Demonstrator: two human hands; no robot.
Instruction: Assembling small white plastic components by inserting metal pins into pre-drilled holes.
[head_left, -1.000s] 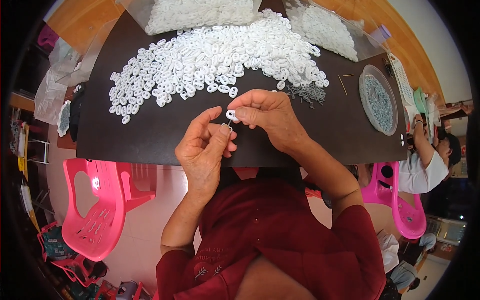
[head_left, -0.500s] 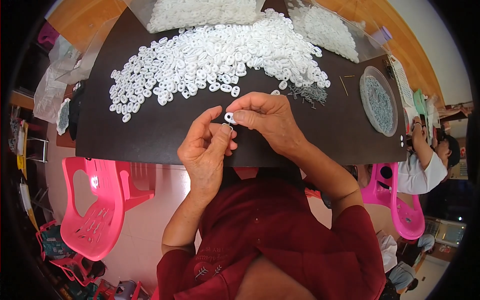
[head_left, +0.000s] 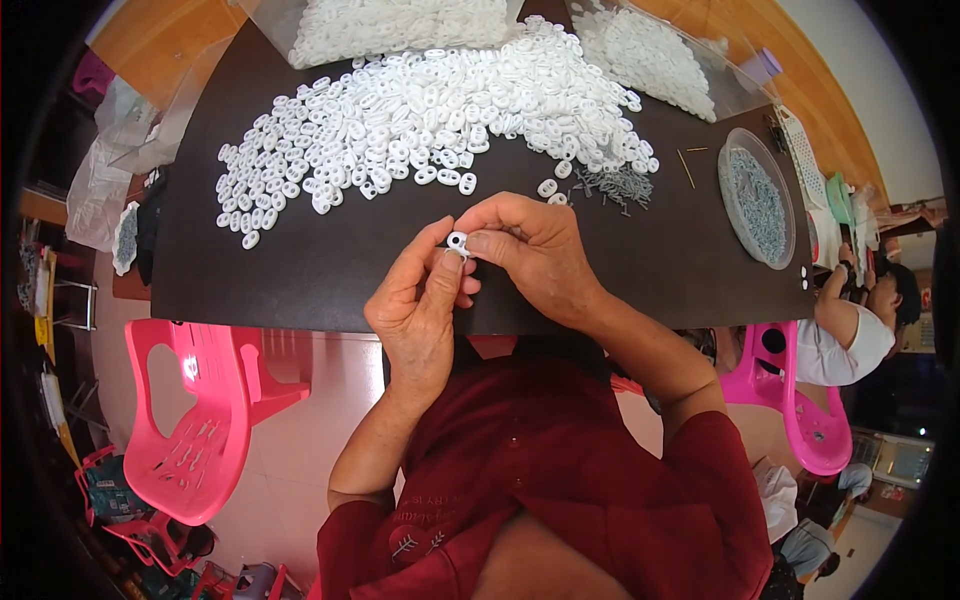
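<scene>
Pale pink floor (head_left: 290, 440) spread beneath a dark brown counter (head_left: 300, 285) with a curved outline. On the near left stood a pink plastic chair (head_left: 195, 455), and on the right a magenta chair (head_left: 820, 440) stood near a co-worker (head_left: 845, 350) in a white top. Across the far half of the counter lay a broad heap (head_left: 420, 110) of small white oval pieces, thinning out toward the left. Behind it, a clear plastic container (head_left: 745, 92) held more white pieces. Toward the right edge, a round clear tub (head_left: 728, 200) held gray-blue screws (head_left: 762, 205).

Both hands met over the bare near part of the counter, in front of the heap. The left grip (head_left: 415, 320) was nearly closed, its thumb and forefinger set against the lower left of a white piece (head_left: 457, 241). The right grip (head_left: 545, 260) pinched that same piece between thumb and forefinger from the right, leaving a dark round hole facing up. Whether a second piece sat under the left thumb could not be told.

Just right of the heap lay a small cluster of gray screws (head_left: 615, 187), and beyond it two thin gold pins (head_left: 685, 168).
</scene>
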